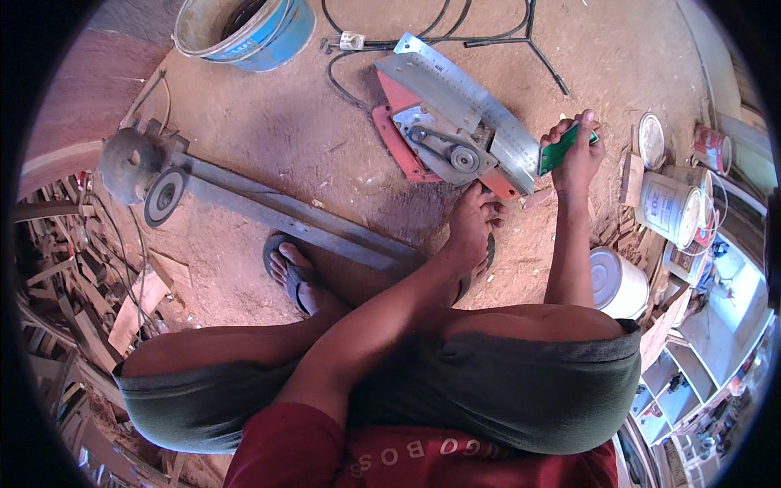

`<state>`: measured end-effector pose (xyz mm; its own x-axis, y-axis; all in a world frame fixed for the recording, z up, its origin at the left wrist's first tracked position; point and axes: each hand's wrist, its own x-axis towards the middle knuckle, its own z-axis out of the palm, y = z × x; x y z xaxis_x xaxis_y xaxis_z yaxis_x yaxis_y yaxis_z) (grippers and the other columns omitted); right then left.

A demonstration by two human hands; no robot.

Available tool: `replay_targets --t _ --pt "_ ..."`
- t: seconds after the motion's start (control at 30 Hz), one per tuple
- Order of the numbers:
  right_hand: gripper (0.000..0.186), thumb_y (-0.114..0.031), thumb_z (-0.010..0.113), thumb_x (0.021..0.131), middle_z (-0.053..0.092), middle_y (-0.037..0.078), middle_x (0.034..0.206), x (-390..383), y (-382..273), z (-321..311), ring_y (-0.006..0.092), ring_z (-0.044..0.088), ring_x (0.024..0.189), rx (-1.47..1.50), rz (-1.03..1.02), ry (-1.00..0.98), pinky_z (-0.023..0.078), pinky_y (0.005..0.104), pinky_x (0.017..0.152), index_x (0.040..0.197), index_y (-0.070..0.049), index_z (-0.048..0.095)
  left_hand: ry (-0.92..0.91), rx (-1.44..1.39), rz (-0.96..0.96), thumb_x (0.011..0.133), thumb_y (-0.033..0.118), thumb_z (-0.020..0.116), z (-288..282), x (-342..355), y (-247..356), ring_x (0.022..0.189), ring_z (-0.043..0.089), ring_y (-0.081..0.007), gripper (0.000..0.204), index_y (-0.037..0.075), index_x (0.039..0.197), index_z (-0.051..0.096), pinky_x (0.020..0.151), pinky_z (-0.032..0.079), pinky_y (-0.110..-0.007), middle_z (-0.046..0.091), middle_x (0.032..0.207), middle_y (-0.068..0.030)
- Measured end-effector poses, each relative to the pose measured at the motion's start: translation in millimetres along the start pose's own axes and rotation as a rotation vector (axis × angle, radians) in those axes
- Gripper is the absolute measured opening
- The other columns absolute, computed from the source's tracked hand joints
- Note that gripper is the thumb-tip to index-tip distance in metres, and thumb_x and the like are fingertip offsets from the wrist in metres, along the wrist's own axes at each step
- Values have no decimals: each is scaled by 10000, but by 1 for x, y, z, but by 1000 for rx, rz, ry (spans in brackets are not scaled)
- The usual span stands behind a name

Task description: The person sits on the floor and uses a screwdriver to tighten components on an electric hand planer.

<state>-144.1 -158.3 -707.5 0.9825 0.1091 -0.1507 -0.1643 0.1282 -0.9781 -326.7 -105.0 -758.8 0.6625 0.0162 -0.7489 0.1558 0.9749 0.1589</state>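
Observation:
An electric planer (pixel 443 142) with a red body lies on its side on the dusty ground, its belt and pulley exposed. My right hand (pixel 579 159) is closed around the green handle of a try square (pixel 480 93), and the square's marked steel blade lies along the planer's flat metal sole. Lower down, my left hand (pixel 472 224) is at the planer's near end, its fingers curled and fingertips against the edge. Part of its grip is hidden from view.
A motor with a grinding wheel (pixel 165 197) sits left, beside a long metal bar (pixel 293 218). A blue bucket (pixel 281 37) and a cable with a white plug (pixel 351 41) lie beyond. White tubs (pixel 618 283) stand right; wood scraps (pixel 81 309) pile up left.

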Motion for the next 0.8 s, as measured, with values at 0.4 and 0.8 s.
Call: replay_targets --t 0.4,0.8 --pt "351 -341 574 1025 596 121 676 -1 2 7 191 595 545 -40 -10 -4 534 353 501 859 -48 476 43 -40 13 1030 470 444 -6 6 -6 860 502 -160 375 142 1164 567 783 410 -366 578 1026 -16" --pt "349 -344 578 1022 590 130 666 -3 -1 9 201 586 533 -103 -32 29 527 367 498 872 -50 467 131 -7 81 1047 435 396 4 12 -15 689 548 -124 378 104 1145 551 553 485 -295 573 918 -48"
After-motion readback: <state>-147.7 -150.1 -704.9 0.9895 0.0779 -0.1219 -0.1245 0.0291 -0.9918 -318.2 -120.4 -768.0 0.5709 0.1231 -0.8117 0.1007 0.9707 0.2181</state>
